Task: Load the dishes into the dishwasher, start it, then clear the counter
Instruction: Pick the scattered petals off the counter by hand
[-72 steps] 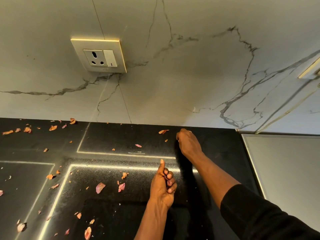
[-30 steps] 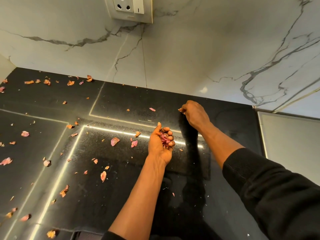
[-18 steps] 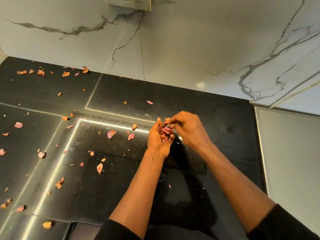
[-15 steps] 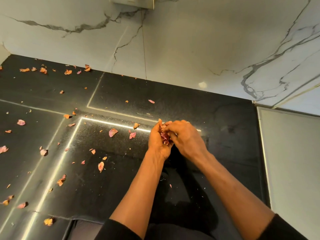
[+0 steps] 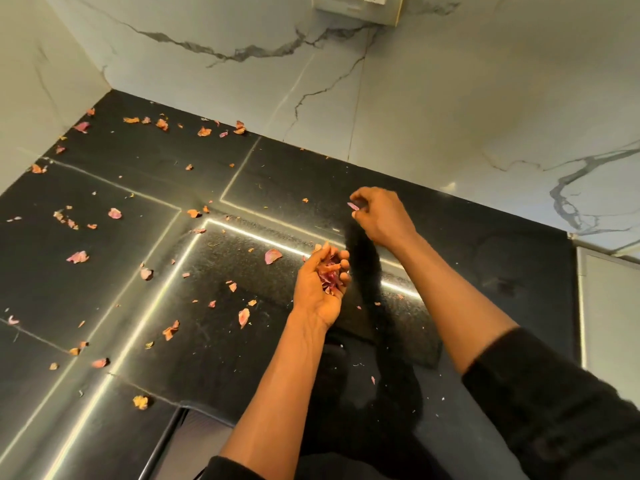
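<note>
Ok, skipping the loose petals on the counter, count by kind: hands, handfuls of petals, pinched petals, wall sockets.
hands: 2 (left hand, right hand)
handful of petals: 1
pinched petal: 1
wall socket: 1
Total: 5

No legible text, label or number anywhere.

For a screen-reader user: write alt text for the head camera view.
A person's left hand cups a small pile of pink peels above a black counter while the right hand pinches one more piece. Many more scraps lie scattered to the left, below a white marble-look wall.
</note>
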